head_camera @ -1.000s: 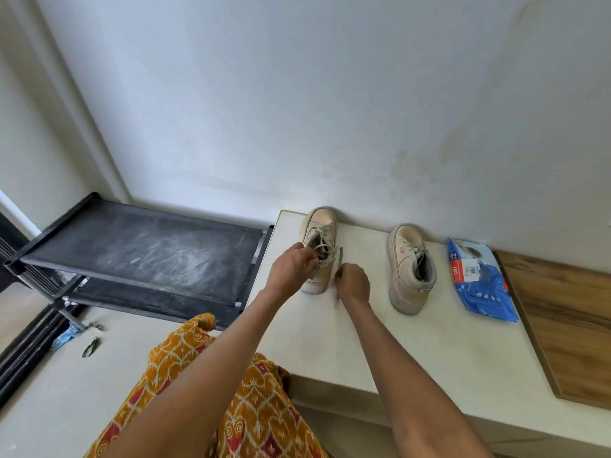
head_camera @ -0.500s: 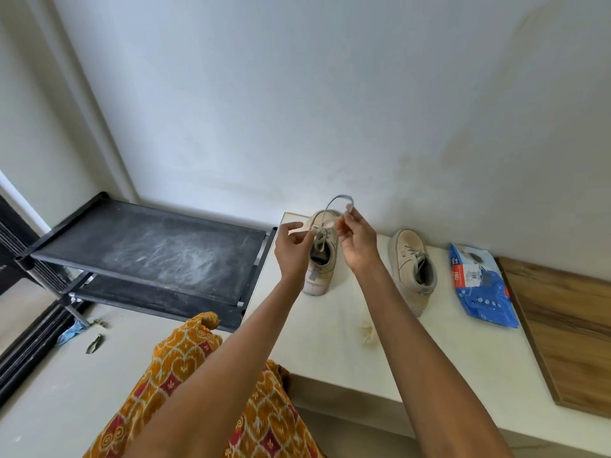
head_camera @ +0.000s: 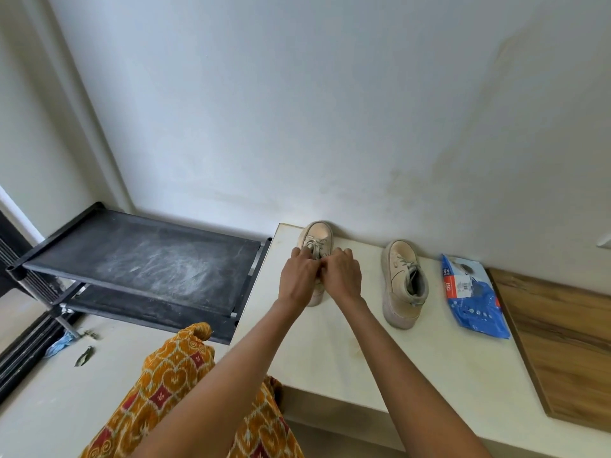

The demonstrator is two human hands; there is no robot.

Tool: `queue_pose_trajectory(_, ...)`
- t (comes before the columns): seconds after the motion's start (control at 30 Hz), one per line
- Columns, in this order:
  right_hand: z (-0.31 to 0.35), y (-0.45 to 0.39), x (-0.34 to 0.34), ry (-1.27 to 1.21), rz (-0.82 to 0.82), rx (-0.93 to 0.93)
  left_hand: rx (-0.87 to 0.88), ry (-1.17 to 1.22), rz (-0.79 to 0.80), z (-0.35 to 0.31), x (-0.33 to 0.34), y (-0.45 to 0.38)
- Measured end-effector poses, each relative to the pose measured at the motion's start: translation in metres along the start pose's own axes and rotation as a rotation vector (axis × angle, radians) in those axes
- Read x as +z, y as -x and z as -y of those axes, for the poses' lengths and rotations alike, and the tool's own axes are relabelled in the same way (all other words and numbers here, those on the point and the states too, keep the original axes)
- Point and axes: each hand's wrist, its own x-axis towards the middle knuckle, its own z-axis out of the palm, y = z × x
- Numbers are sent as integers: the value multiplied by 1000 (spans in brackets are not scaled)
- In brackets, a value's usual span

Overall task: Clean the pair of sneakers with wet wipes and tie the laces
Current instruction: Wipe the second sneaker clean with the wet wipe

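Left sneaker [head_camera: 314,239]: on the tabletop [head_camera: 413,368], toe touching the wall; heel end hidden by both hands.
Laces [head_camera: 314,246]: visible over the tongue only.
Left hand [head_camera: 298,278]: fingers curled, grip apparently pinching the laces (contact hidden).
Right hand [head_camera: 342,276]: same, touching the left hand.
Right sneaker [head_camera: 401,282]: near, untouched.
Wipes pack [head_camera: 472,295]: blue, flat, just right of it.

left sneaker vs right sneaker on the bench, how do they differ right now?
The left sneaker has both hands on its laces, left hand and right hand; the right sneaker is untouched. The left sneaker is half hidden by the hands; the right sneaker shows whole, its opening visible. Both are beige, upright, toes toward the wall.
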Motion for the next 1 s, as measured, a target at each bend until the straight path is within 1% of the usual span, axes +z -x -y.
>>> queue_pose_trajectory(0.07, 3, -3, 0, 0, 29, -1, 72, -80, 79, 3, -4, -8)
queue_pose_trajectory(0.1, 4, -3, 2, -70, 6, 39, 79, -73, 96, 5, -5, -11)
queue_pose_trajectory(0.13, 5, -4, 4, -195, -33, 114, 58, -21, 73, 8, -6, -12)
queue_pose_trajectory(0.17, 5, -5, 6, -348, -71, 205, -3, 93, 2, 11, -6, -12)
queue_pose_trajectory(0.2, 3, -6, 7, -483, -101, 283, -105, 254, -92, 13, -7, -10)
queue_pose_trajectory(0.23, 1, -8, 9, -572, -111, 325, -226, 425, -181, 15, -8, -8)
queue_pose_trajectory(0.27, -1, -12, 9, -612, -93, 333, -347, 563, -220, 16, -11, -7)
queue_pose_trajectory(0.33, -1, -21, 9, -615, -17, 298, -548, 715, -179, 20, -12, -10)
queue_pose_trajectory(0.37, -1, -25, 9, -599, 8, 273, -606, 753, -139, 22, -11, -15)
queue_pose_trajectory(0.43, 2, -32, 10, -554, 32, 251, -651, 800, -92, 24, -7, -23)
queue_pose_trajectory(0.5, 1, -34, 10, -486, 22, 223, -622, 783, -56, 22, -5, -27)
queue_pose_trajectory(0.57, 0, -28, 10, -337, -3, 154, -549, 705, -21, 18, -6, -26)
queue_pose_trajectory(0.63, -2, -18, 12, -149, -19, 33, -425, 560, 12, 14, -7, -20)
queue_pose_trajectory(0.7, -5, -11, 16, -89, 5, -70, -303, 416, 15, 15, -5, -13)
queue_pose_trajectory(0.77, -6, -5, 18, -216, 15, -89, -248, 370, 2, 17, -3, -8)
queue_pose_trajectory(0.87, -9, 4, 10, -483, -73, -5, -134, 291, -60, 16, 1, 0)
queue_pose_trajectory(0.9, -12, 7, 7, -518, -88, -4, -79, 269, -112, 14, 2, 4)
queue_pose_trajectory(0.93, -14, 9, 5, -524, -69, -17, -33, 262, -165, 12, 3, 8)
queue_pose_trajectory(1.0, -16, 15, 0, -465, 25, -58, 37, 259, -253, 6, 3, 19)
